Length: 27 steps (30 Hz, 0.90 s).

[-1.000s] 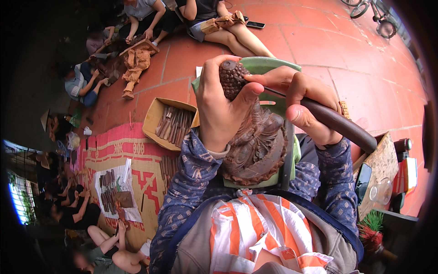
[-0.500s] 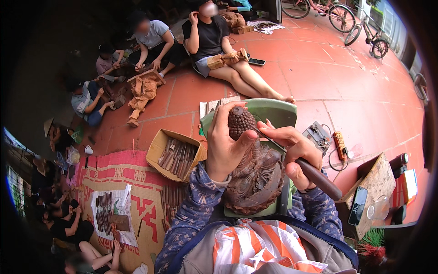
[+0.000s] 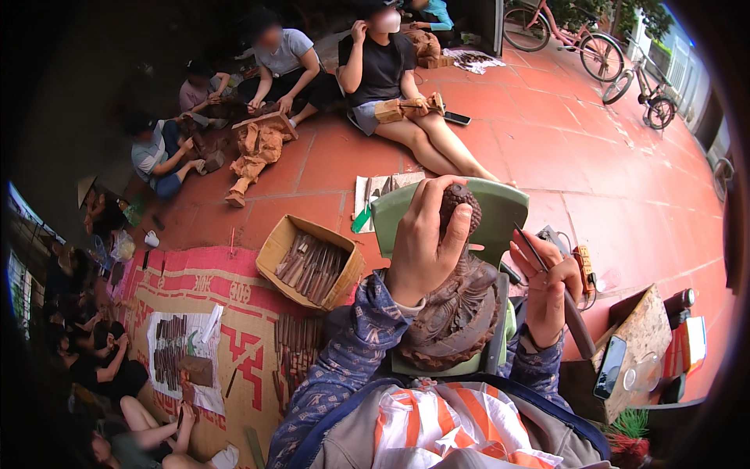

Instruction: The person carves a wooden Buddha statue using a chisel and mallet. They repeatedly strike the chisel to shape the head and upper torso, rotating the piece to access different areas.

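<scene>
A dark brown carved wooden statue [image 3: 453, 324] of a seated figure stands upright right in front of me, its knobbly head [image 3: 459, 195] at the top. Around that head my left hand [image 3: 426, 246] is closed, the thumb pressed across its near side, hiding part of the face. Off to the statue's right, my right hand [image 3: 544, 293] grips a carving chisel [image 3: 576, 322]. Its thin metal blade points up and to the left, apart from the wood, while the dark handle slants down past my palm. Behind and under the statue is a green plastic chair [image 3: 504, 205].
A cardboard box [image 3: 344, 281] full of chisels sits to the left, near more chisels [image 3: 297, 344] on a patterned mat [image 3: 250, 313]. At right are a power strip [image 3: 583, 266], a wooden box [image 3: 644, 324] and a phone [image 3: 610, 367]. Several people sit beyond, some with carvings.
My right hand has drawn the chisel away from the statue's head to the right. My left hand still holds the head, its thumb now across it. The whole view has shifted slightly.
</scene>
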Motion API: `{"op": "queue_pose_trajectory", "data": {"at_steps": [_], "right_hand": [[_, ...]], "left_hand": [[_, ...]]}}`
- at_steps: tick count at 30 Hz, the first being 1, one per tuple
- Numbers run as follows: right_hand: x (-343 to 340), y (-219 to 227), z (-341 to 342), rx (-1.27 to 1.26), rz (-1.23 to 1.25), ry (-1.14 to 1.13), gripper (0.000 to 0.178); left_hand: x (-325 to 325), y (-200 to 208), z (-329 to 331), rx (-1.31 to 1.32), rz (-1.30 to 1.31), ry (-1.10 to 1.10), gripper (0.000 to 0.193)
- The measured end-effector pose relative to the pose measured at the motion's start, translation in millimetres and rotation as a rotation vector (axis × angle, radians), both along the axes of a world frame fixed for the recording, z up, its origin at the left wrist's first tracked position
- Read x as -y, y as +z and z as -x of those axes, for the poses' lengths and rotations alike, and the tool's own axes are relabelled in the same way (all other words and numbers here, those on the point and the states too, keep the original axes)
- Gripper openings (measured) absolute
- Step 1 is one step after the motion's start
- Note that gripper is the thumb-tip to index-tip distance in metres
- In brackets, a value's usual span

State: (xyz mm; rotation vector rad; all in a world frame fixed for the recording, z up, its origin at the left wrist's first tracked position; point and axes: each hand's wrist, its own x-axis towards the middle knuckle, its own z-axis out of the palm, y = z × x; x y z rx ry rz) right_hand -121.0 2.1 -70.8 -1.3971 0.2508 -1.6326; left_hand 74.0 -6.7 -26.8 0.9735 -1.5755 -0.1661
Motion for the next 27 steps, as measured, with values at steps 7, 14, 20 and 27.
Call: {"op": "queue_pose_trajectory", "data": {"at_steps": [7, 14, 20, 27], "right_hand": [[-4.6, 0.8, -7.8, -0.012, -0.009, -0.003, 0.034], [-4.6, -1.4, -15.3, -0.024, -0.002, 0.0, 0.033], [-5.3, 2.0, -14.9, -0.007, -0.027, -0.001, 0.033], [7.0, 12.0, -4.2, -0.13, 0.074, 0.122, 0.039]], "left_hand": [[-1.6, 0.9, 1.3, -0.01, -0.053, -0.035, 0.042], [1.4, -3.4, 3.6, 0.003, -0.043, -0.008, 0.057], [-0.1, -0.8, 2.0, 0.015, -0.053, 0.027, 0.054], [-3.2, 3.4, -6.4, 0.03, -0.179, -0.068, 0.072]]}}
